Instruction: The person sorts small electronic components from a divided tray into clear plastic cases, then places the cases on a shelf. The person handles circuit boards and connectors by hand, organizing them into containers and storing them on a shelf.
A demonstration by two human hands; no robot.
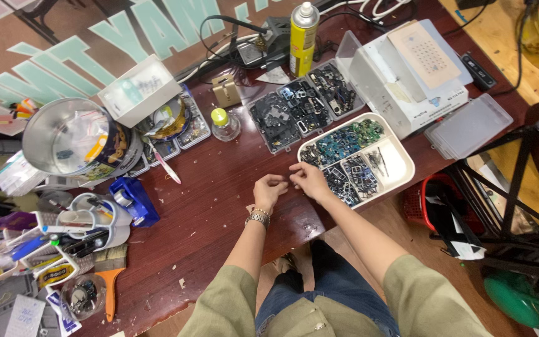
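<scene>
As our 2 hands meet over the dark red surface, we see the right hand and left hand with fingertips pressed together, pinching something too small to make out. The white compartment tray of tiny dark and green parts lies just right of the grip, its long axis slanting up to the right; the right hand is nearer.

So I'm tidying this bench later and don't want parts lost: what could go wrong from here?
1. The white tray of small parts sits near the table edge, close to the right hand; a nudge could tip it.
2. Whatever both hands pinch is too small to see; if dropped, it may vanish among the crumbs by the left hand.
</scene>
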